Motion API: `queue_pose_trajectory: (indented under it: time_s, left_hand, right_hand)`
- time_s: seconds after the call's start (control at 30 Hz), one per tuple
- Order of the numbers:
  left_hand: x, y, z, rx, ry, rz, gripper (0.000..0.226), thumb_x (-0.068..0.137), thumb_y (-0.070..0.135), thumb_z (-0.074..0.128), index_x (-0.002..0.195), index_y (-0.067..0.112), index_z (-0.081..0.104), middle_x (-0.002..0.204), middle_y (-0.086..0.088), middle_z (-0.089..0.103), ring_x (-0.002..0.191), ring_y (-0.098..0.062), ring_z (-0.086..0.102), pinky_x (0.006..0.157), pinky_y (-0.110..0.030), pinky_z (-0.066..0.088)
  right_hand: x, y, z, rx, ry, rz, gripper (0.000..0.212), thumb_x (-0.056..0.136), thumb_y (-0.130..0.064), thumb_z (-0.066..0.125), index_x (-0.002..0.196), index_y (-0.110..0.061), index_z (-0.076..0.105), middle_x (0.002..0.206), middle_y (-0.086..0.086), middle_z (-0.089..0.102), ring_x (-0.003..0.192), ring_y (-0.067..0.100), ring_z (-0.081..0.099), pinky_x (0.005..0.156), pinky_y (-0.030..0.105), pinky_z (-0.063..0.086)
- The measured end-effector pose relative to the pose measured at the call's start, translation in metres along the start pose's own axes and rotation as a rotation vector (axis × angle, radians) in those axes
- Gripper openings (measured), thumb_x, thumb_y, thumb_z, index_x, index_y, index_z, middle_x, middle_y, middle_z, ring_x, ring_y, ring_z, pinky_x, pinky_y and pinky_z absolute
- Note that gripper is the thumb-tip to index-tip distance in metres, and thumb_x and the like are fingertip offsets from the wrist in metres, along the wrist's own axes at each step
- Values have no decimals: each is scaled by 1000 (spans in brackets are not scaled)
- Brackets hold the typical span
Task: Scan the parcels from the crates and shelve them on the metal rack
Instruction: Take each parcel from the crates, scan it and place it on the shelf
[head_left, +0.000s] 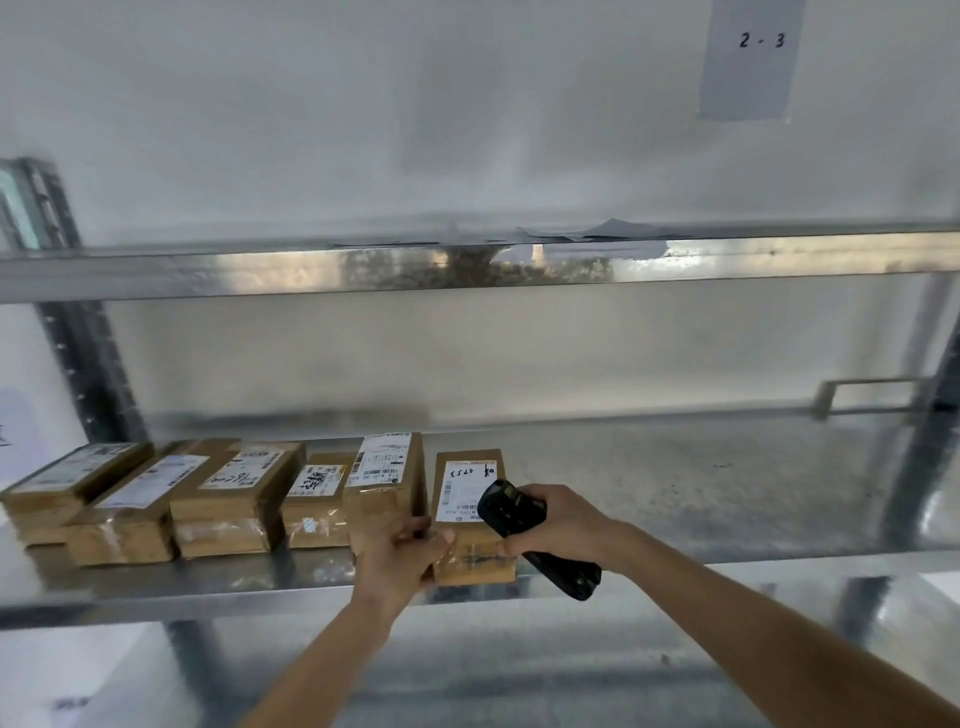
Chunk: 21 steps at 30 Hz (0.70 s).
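Several brown cardboard parcels with white labels stand in a row on the left part of the metal rack's middle shelf (675, 493). The rightmost parcel (467, 478) lies flat near the shelf's front edge, its label facing up. My left hand (400, 556) grips the left front corner of that parcel, beside the neighbouring parcel (382, 473). My right hand (556, 525) holds a black handheld scanner (511, 512) over the parcel's right side, its head near the label.
An upper shelf beam (467, 265) runs across above, with papers lying on it. A paper sign reading "2 - 3" (748, 57) hangs on the white wall. Rack uprights (88, 353) stand at left and right. A lower shelf shows beneath my arms.
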<state>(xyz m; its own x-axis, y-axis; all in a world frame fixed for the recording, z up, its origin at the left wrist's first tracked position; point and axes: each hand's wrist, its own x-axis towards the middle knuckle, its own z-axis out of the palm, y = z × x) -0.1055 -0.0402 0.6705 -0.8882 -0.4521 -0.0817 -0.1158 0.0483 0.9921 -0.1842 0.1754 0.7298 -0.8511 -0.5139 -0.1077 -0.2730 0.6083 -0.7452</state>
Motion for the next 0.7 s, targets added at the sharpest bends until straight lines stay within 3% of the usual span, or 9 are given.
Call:
queue_pose_trajectory:
  time_s: [0.2,0.37,0.57,0.7]
  left_hand:
    - [14,2,-2,31,40,47,45,80,18,83,121,13,67,104,-2,72,93,-25,71,75,-45,63]
    - [24,3,2,147,129,104,47,79,27,83,122,15,70,79,14,71,78,-20,72,69,-41,64]
    - [26,11,1,217,117,92,51,83,32,79,130,18,65,90,9,68,82,-19,70,69,-39,64]
    - [19,16,-2,278,100,82,47,87,34,76,129,18,64,95,3,70,84,-17,69,62,-29,63]
  right_hand:
    - [22,-4,-4,-28,-16,-14,56,72,-29,90,122,-28,66,105,-4,74,93,15,73,84,30,59]
    - [36,-4,-3,-53,-28,-18,59,72,-28,89,126,-28,65,106,-5,73,93,13,72,84,27,60]
    - [44,-7,-5,-74,-28,-22,62,70,-30,89,127,-29,65,106,-6,73,94,13,71,87,29,60]
    - [34,-7,-4,-72,-26,-40,55,70,-30,90,121,-31,69,101,-7,75,91,11,72,81,23,58]
